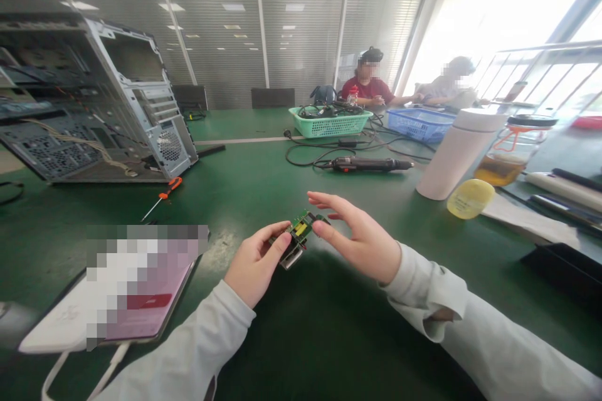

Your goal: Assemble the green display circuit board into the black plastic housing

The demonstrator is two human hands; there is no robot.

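My left hand point(261, 257) is closed around the near left end of a small green circuit board point(300, 227), thumb on top. The board carries a yellow component, darker parts and a silvery metal piece at its near edge. It is held tilted above the green table point(329, 332). At its right end is my right hand point(360, 238), fingers stretched and thumb apart from them. The thumb tip is right by the board's dark end; whether it touches, I cannot tell. My left fingers are partly hidden under the board.
An open computer case point(141, 94) stands at left, with an orange-handled screwdriver point(162, 197) before it. A tablet point(141, 294) lies near left. Beyond my hands are a corded electric screwdriver point(369, 165) and a green basket point(332, 124). A white bottle point(454, 156) stands right. Two people sit behind.
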